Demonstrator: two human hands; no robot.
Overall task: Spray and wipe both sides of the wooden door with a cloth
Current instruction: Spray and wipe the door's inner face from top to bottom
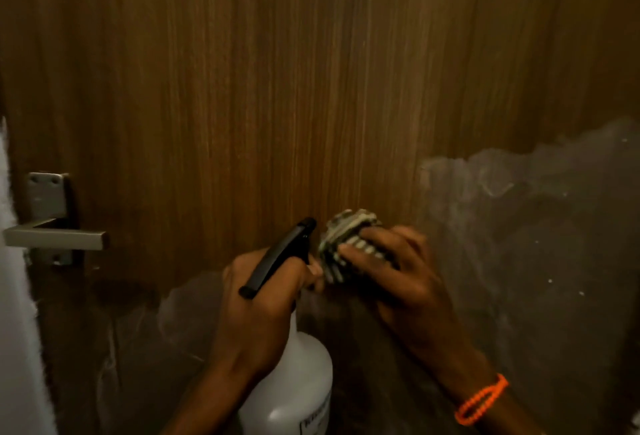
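The left hand (258,299) is curled round the neck of a spray bottle (294,382), its fingers wrapped below the black trigger head (278,256); the nozzle points up and away toward the door. The bottle's white body hangs below the hand, with a label low on its side whose print is too blurred to read. Just to the right, the right hand (391,268) grips a bunched cloth (346,240), grey-green with pale stripes, the fingers closed over its near side while the wad bulges out above the knuckles. The cloth sits beside the nozzle, almost touching the left hand's fingertips. Whether the cloth touches the door cannot be told from this angle. An orange beaded bracelet (481,400) loops round the right wrist.

Behind both hands stands the wooden door (311,88), filling nearly the whole view, its brown grain running vertically. The lower part of the door, around and to the right of the hands, carries a greyish, cloudy film with an uneven upper edge and a few pale specks. At the left edge, a silver lever handle (57,239) juts out to the right from a metal plate (48,197) fixed with screws. A strip of bright white shows past the door's left edge.
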